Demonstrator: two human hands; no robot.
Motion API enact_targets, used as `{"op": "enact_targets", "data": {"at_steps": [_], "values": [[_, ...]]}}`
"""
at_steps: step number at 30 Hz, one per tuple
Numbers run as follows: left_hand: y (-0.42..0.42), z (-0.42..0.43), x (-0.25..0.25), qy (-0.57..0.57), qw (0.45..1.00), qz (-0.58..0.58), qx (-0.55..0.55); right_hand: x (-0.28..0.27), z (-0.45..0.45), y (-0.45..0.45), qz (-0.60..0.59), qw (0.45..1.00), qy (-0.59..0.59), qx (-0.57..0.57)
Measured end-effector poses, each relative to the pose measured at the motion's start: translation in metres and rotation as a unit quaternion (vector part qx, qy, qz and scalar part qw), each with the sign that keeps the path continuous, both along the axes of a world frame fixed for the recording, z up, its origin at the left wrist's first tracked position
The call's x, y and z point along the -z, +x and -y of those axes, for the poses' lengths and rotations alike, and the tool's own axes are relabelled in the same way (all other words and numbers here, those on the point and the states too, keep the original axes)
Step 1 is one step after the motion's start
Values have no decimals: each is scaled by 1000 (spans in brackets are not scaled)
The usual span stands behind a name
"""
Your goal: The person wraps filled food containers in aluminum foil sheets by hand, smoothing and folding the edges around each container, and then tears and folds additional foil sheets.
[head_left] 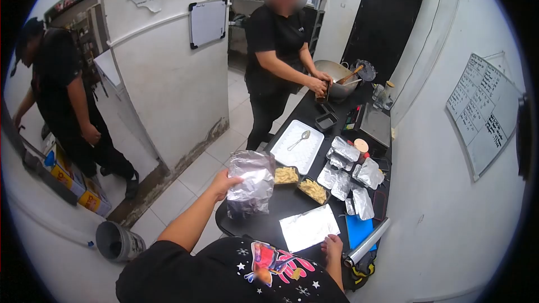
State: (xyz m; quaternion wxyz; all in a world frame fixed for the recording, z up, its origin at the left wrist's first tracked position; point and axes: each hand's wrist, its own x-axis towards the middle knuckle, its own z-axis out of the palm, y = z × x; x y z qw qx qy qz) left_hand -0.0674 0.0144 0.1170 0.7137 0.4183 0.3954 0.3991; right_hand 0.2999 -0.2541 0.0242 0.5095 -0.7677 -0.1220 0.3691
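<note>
My left hand (225, 184) grips a stack of foil sheets (250, 182), held up at the left edge of the black table (238, 225). With closed fingers, my right hand (332, 245) holds the lower right corner of a single foil sheet (309, 228) lying on the table. Just beyond that sheet are two black trays of pasta, one on the left (286, 175) and one nearer the middle (313, 190). Several foil-covered trays (339, 182) sit in a group to their right.
A white tray (297, 145) holds a spoon. Beyond it, a person (277, 50) handles a container by a large bowl (341, 73). A scale (373, 123) stands right. A foil roll (368, 241) lies at the right edge. Another person (62, 95) bends at far left, near a bucket (117, 241).
</note>
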Motion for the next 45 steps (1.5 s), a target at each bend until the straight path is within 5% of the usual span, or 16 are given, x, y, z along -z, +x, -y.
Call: {"op": "enact_targets", "data": {"at_steps": [2,3,8,16,21,24,26,28,31,32,35,38,41,43,45], "values": [[-6,-6,4,4,1000,-17,-10,12,0,6,57,998,-32,22],[-9,-7,4,0,1000,-8,-10,60,3,28,160,986,-41,1],[-19,-10,18,-39,999,-6,0,35,-18,36,478,875,-13,-81],[-43,-27,27,-57,996,-50,-48,23,-28,35,499,864,41,-53],[-111,-76,-23,35,984,-123,-127,10,-70,8,489,868,66,-43],[-156,-66,-63,71,962,-175,-199,-14,-129,-50,454,847,199,-191],[-179,-35,-99,120,926,-269,-236,-19,-163,-95,424,817,253,-298],[-236,-16,-85,151,834,-429,-314,1,-192,-143,343,802,277,-402],[-288,50,-112,147,772,-457,-416,23,-221,-207,307,717,297,-550],[-297,79,-141,97,700,-555,-438,26,-227,-226,307,693,299,-579],[-390,155,-127,80,640,-510,-570,50,-242,-260,344,634,335,-607],[-379,219,-177,-1,573,-473,-669,76,-250,-267,382,610,334,-609],[-430,275,-137,1,529,-456,-715,60,-250,-271,446,584,302,-607],[-472,300,-62,-26,499,-405,-765,34,-248,-279,523,529,243,-623],[-463,289,14,-74,520,-416,-742,39,-249,-283,508,536,289,-609]]}}
